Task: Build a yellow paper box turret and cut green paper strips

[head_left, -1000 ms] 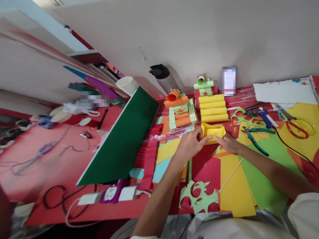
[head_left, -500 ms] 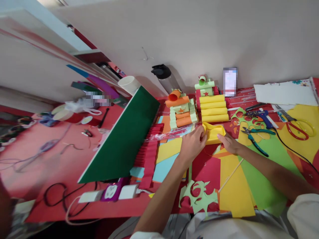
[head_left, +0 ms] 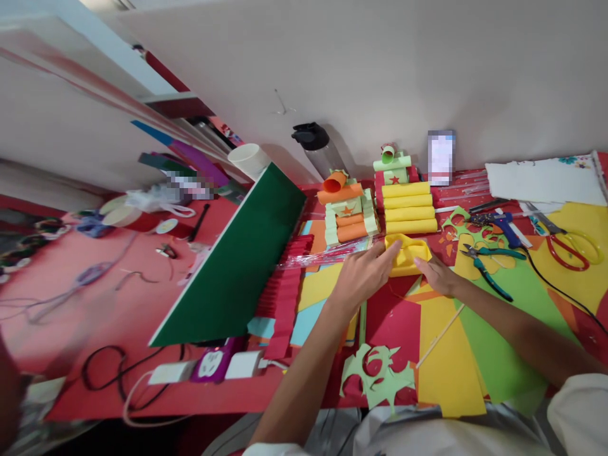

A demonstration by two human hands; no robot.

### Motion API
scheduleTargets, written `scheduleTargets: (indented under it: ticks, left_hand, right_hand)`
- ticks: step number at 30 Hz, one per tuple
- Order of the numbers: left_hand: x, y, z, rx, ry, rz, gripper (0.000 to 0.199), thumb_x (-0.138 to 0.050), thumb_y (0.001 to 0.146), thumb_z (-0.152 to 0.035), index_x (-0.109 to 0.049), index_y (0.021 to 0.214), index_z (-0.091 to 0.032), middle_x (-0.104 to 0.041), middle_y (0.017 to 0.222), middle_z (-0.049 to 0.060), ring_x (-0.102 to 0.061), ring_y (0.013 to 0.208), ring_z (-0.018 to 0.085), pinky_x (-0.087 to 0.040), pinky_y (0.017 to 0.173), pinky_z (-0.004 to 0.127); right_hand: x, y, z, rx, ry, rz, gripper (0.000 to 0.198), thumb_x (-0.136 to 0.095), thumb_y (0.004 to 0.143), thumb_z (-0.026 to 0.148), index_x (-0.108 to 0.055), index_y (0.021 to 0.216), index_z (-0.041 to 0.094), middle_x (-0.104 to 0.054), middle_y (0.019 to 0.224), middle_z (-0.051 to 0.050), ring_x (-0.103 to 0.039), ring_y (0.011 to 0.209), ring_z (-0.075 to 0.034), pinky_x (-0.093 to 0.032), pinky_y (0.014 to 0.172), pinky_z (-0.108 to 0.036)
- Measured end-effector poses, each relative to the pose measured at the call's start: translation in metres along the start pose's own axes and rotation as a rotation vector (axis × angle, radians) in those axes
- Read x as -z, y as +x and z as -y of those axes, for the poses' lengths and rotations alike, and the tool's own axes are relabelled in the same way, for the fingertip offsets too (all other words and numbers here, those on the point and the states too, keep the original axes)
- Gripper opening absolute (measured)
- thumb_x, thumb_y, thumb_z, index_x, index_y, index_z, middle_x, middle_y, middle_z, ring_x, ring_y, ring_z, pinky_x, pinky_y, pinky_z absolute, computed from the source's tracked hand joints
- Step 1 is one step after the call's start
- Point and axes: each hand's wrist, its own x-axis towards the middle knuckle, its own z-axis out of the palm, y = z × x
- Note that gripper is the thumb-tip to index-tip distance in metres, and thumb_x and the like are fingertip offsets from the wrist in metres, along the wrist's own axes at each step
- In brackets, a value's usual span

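Observation:
A folded yellow paper box [head_left: 411, 254] with raised walls is between my two hands over the middle right of the table. My left hand [head_left: 367, 273] is at its left wall, with fingers stretched along and into that side. From the right, my right hand [head_left: 436, 276] grips the box's near right corner, the thumb on top of the wall. Just behind it lie several yellow paper rolls [head_left: 410, 214] side by side, joined to a green and red paper model [head_left: 394, 166]. Left of those stands an orange and green paper model [head_left: 349, 212].
A green board [head_left: 232, 266] leans on the left, with a water bottle [head_left: 320, 149] behind. To the right lie teal-handled cutters [head_left: 491, 269], a blue glue gun [head_left: 508, 228] and scissors [head_left: 565, 237]. A phone [head_left: 441, 158] leans on the wall. Light green scrap [head_left: 380, 373] lies in front.
My left hand's fingers have straightened from a curled pinch and now reach over the box's left wall. My right hand keeps its hold. The view has shifted slightly.

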Motion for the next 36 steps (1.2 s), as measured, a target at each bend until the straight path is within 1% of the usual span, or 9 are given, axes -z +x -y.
scheduleTargets:
  ticks: [4, 10, 15, 18, 21, 25, 27, 31, 36]
  left_hand:
    - [0.014, 0.004, -0.013, 0.045, 0.130, 0.101, 0.026, -0.045, 0.099, -0.015, -0.068, 0.111, -0.021, -0.075, 0.094, 0.008, -0.072, 0.070, 0.020, -0.034, 0.052, 0.028]
    - [0.027, 0.012, -0.025, 0.037, 0.258, 0.192, 0.034, -0.045, 0.097, -0.008, -0.065, 0.121, -0.021, -0.075, 0.087, 0.009, -0.075, 0.072, 0.025, -0.034, 0.053, 0.028]
    - [0.025, 0.014, -0.026, 0.119, 0.270, 0.209, 0.032, -0.042, 0.098, -0.008, -0.065, 0.118, -0.019, -0.074, 0.078, 0.009, -0.076, 0.074, 0.026, -0.037, 0.056, 0.027]
    - [0.021, 0.012, -0.028, 0.158, 0.274, 0.184, 0.029, -0.042, 0.100, -0.011, -0.065, 0.117, -0.019, -0.074, 0.077, 0.009, -0.076, 0.076, 0.025, -0.037, 0.056, 0.027]
    - [0.016, 0.011, -0.028, 0.137, 0.262, 0.146, 0.027, -0.042, 0.101, -0.012, -0.064, 0.116, -0.019, -0.075, 0.081, 0.008, -0.076, 0.079, 0.025, -0.038, 0.057, 0.028]
    - [0.012, 0.012, -0.028, 0.125, 0.208, 0.086, 0.028, -0.043, 0.100, -0.009, -0.060, 0.119, -0.021, -0.077, 0.088, 0.008, -0.076, 0.081, 0.025, -0.038, 0.056, 0.028]
    - [0.010, 0.013, -0.027, 0.145, 0.129, 0.062, 0.028, -0.045, 0.100, -0.010, -0.057, 0.123, -0.020, -0.078, 0.092, 0.008, -0.077, 0.083, 0.024, -0.040, 0.057, 0.028]
    - [0.004, 0.011, -0.023, 0.175, -0.068, 0.018, 0.032, -0.051, 0.100, -0.018, -0.049, 0.132, -0.018, -0.077, 0.091, 0.006, -0.077, 0.084, 0.024, -0.047, 0.061, 0.027]
    - [-0.009, 0.001, -0.011, 0.047, -0.318, -0.150, 0.043, -0.048, 0.104, -0.025, -0.039, 0.145, -0.019, -0.075, 0.098, 0.006, -0.075, 0.089, 0.020, -0.055, 0.076, 0.029]
  right_hand:
    - [0.002, 0.000, 0.009, -0.097, 0.055, 0.073, 0.047, -0.037, 0.108, 0.053, -0.071, 0.127, 0.028, -0.078, 0.125, -0.006, -0.069, 0.126, -0.030, -0.045, 0.122, -0.051]
    - [0.004, 0.001, 0.015, -0.065, 0.043, 0.051, 0.044, -0.039, 0.107, 0.048, -0.063, 0.139, 0.030, -0.071, 0.140, -0.004, -0.057, 0.142, -0.028, -0.040, 0.126, -0.049]
    - [0.004, 0.000, 0.014, -0.094, 0.035, 0.087, 0.050, -0.036, 0.107, 0.054, -0.067, 0.134, 0.026, -0.077, 0.130, -0.004, -0.064, 0.134, -0.029, -0.039, 0.127, -0.048]
    - [0.004, 0.000, 0.016, -0.109, 0.049, 0.084, 0.051, -0.037, 0.107, 0.053, -0.064, 0.140, 0.025, -0.074, 0.134, -0.006, -0.061, 0.138, -0.030, -0.038, 0.128, -0.050]
    - [0.004, 0.001, 0.016, -0.104, 0.069, 0.088, 0.053, -0.036, 0.107, 0.052, -0.057, 0.148, 0.026, -0.073, 0.138, -0.007, -0.059, 0.140, -0.029, -0.037, 0.128, -0.050]
    - [0.003, 0.002, 0.015, -0.076, 0.067, 0.093, 0.056, -0.034, 0.108, 0.053, -0.054, 0.151, 0.024, -0.070, 0.141, -0.008, -0.057, 0.142, -0.028, -0.029, 0.131, -0.051]
    - [0.003, 0.002, 0.014, -0.057, 0.056, 0.082, 0.055, -0.034, 0.108, 0.052, -0.055, 0.150, 0.024, -0.070, 0.142, -0.008, -0.056, 0.143, -0.027, -0.029, 0.131, -0.051]
    - [0.003, 0.002, 0.016, -0.019, 0.049, 0.072, 0.050, -0.034, 0.109, 0.049, -0.060, 0.147, 0.027, -0.071, 0.140, -0.006, -0.055, 0.144, -0.025, -0.036, 0.129, -0.050]
    - [0.003, 0.002, 0.014, -0.043, 0.048, 0.065, 0.049, -0.036, 0.108, 0.052, -0.062, 0.143, 0.028, -0.074, 0.134, -0.006, -0.059, 0.140, -0.028, -0.036, 0.128, -0.053]
